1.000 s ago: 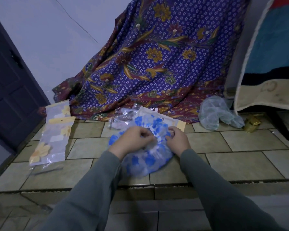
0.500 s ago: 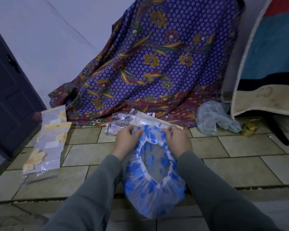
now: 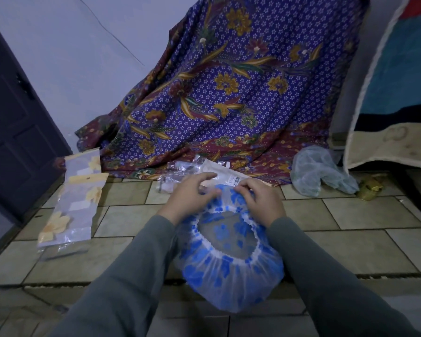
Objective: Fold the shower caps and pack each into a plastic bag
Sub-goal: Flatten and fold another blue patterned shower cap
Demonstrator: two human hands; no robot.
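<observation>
Hanging below both hands, the shower cap (image 3: 231,266) is showing clear plastic with blue flowers, its white elastic rim gaping wide toward the camera. The tiled floor (image 3: 365,215) is lying open to the right of the hands. The left hand (image 3: 188,199) and right hand (image 3: 260,200) are each pinching the cap's far rim with curled fingers. Just beyond them, clear plastic bags (image 3: 199,171) are lying on the floor, against the patterned cloth (image 3: 229,93); bagged yellow caps (image 3: 75,200) are lying well left.
</observation>
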